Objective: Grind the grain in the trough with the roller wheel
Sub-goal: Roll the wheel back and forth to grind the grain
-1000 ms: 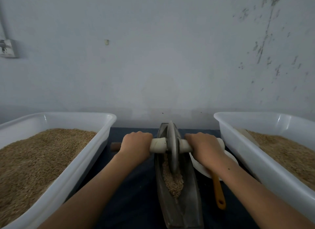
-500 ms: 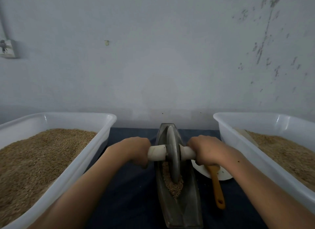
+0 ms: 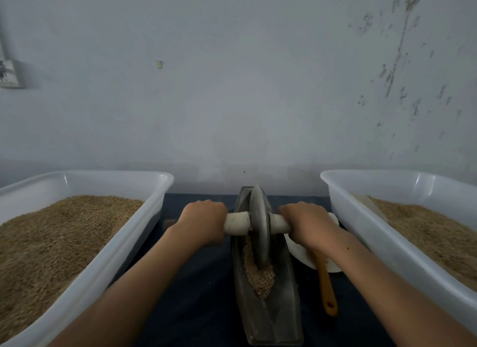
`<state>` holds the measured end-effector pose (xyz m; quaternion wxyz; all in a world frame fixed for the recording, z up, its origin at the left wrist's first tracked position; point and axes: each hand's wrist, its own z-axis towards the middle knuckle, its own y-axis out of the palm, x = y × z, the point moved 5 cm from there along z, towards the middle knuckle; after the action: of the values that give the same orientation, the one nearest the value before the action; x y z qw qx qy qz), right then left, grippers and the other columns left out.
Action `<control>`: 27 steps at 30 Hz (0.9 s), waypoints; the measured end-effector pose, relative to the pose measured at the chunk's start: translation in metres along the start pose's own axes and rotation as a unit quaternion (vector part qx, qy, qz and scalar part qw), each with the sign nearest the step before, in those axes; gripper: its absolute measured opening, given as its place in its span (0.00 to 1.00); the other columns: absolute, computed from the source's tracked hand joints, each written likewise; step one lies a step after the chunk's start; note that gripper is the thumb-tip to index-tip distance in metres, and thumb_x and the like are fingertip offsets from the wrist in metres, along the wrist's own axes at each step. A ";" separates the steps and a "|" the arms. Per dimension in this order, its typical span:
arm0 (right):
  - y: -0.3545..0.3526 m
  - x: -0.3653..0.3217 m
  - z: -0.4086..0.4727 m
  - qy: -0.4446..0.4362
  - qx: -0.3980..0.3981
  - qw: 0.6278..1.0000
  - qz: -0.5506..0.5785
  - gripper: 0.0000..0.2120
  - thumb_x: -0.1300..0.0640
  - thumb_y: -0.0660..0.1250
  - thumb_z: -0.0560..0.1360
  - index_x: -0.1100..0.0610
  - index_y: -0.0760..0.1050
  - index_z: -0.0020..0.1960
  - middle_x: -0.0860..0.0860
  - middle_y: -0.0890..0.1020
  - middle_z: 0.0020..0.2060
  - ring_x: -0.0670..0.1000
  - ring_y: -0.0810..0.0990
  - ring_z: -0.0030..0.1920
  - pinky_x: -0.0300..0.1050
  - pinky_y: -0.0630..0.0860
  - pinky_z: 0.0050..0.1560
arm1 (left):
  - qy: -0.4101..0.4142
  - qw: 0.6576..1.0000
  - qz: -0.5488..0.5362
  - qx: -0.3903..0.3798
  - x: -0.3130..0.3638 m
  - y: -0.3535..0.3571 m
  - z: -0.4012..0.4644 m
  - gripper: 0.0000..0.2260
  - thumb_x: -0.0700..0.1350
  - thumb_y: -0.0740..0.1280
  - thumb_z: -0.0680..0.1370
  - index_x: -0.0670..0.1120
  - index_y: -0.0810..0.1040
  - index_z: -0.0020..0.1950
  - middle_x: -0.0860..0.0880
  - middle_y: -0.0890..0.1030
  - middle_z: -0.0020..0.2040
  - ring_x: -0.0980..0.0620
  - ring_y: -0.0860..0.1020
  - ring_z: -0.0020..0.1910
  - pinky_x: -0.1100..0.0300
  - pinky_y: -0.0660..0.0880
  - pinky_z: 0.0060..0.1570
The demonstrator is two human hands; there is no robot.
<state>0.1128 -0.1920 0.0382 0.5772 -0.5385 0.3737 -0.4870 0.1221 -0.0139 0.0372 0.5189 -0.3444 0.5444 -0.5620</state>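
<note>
A: Which step is in hand?

B: The grinding stroke itself, I'd say. The roller wheel point(image 3: 259, 226) stands upright in the trough point(image 3: 268, 318), low in the middle of the frame, its lower rim sunk into the grain point(image 3: 259, 279).

A: And the hands?

B: The left hand point(image 3: 204, 221) has its grip wrapped tight round the pale axle handle point(image 3: 237, 223) left of the wheel; the right hand point(image 3: 308, 224) is clamped the same way on the stub right of it. Both wrists sit level.

A: Where does the grain lie?

B: Heaped in the trough's channel, mostly just below the wheel toward the bottom of the frame. It looks coarse, so I judge the job well short of finished.

A: What does the next move call for?

B: Even downward pressure from both sides while rolling the wheel along the channel through that heap, keeping it upright so it doesn't ride up the trough wall.

A: Anything nearby to mind?

B: A white dish point(image 3: 304, 253) with an orange-handled tool point(image 3: 326, 287) sits just right of the trough, under the right wrist. Two white tubs point(image 3: 160, 191) of grain flank the dark bench point(image 3: 201, 295).
</note>
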 end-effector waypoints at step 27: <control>-0.008 -0.003 -0.010 -0.013 -0.105 0.994 -0.014 0.12 0.61 0.66 0.73 0.56 0.73 0.56 0.51 0.76 0.44 0.51 0.74 0.41 0.40 0.65 0.34 | 0.004 0.995 -0.039 -0.096 0.000 0.004 -0.004 0.20 0.47 0.72 0.71 0.47 0.73 0.60 0.48 0.79 0.52 0.51 0.76 0.48 0.59 0.70 0.44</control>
<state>0.1008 -0.1909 0.0445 0.5154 -0.6073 0.4076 -0.4465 0.1189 -0.0121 0.0328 0.4588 -0.4114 0.5840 -0.5283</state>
